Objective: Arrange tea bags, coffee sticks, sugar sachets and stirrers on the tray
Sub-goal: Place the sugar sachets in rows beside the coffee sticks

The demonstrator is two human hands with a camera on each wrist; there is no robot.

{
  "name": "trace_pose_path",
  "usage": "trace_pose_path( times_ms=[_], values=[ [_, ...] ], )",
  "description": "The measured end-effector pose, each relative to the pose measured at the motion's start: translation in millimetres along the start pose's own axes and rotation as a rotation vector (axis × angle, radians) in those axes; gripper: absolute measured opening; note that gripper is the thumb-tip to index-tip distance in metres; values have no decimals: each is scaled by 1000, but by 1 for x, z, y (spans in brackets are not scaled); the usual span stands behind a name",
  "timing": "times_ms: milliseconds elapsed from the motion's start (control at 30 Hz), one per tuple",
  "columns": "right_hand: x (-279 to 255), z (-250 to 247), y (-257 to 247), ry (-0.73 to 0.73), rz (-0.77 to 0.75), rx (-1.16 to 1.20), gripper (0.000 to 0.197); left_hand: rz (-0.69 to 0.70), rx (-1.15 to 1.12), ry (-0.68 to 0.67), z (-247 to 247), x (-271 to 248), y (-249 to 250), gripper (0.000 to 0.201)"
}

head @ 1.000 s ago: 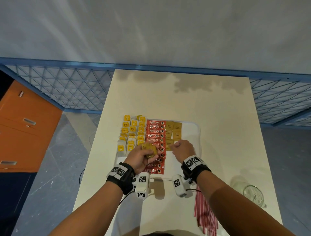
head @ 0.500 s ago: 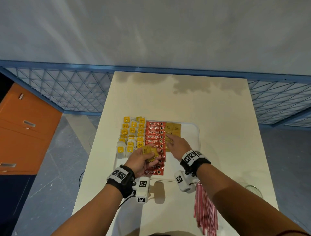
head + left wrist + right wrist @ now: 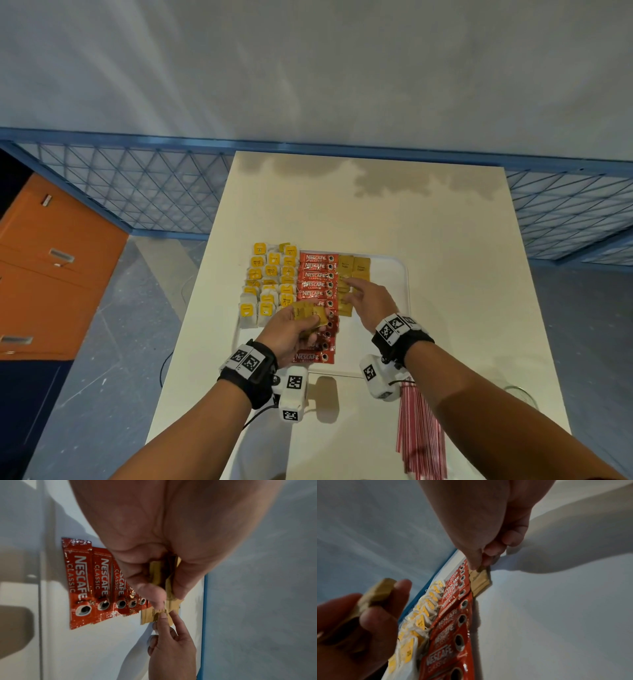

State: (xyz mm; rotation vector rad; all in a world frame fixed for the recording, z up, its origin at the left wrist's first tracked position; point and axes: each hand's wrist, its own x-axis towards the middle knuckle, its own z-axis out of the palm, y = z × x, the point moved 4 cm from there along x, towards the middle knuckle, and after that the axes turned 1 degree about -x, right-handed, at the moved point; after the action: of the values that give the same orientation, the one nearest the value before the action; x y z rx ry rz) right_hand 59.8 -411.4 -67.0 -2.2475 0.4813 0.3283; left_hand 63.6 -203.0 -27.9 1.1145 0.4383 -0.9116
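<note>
A white tray (image 3: 406,284) holds yellow-tagged tea bags (image 3: 270,286) on its left, a column of red coffee sticks (image 3: 317,285) in the middle and brown sugar sachets (image 3: 353,270) beside them. My left hand (image 3: 310,317) hovers over the coffee sticks (image 3: 82,582) and grips a small stack of sugar sachets (image 3: 169,577). My right hand (image 3: 347,281) reaches forward, its thumb and forefinger pinching one sachet (image 3: 479,568) down at the sugar column (image 3: 479,584). Red-and-white stirrers (image 3: 421,433) lie on the table near the front right, off the tray.
The tray sits on a cream table (image 3: 376,212), whose far half is bare. A clear glass (image 3: 520,394) stands at the right edge behind my right forearm. A blue mesh fence (image 3: 137,192) and an orange cabinet (image 3: 51,267) lie beyond the table's left side.
My right hand left the stack in my left hand and moved forward along the sugar column with one sachet. My left hand stayed almost still, holding the stack.
</note>
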Motion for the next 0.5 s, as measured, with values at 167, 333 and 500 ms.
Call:
trace_pose_path(
  times_ms=[167, 333, 500],
  values=[
    [-19, 0, -12, -52, -34, 185, 26, 20, 4, 12, -1, 4, 1, 33],
    [-45, -3, -31, -186, -73, 450, 23, 44, 95, 1, 2, 8, 3, 32],
    [-61, -3, -31, -242, -71, 534, 23, 99, 264, -18, 4, 8, 2, 23]
  ],
)
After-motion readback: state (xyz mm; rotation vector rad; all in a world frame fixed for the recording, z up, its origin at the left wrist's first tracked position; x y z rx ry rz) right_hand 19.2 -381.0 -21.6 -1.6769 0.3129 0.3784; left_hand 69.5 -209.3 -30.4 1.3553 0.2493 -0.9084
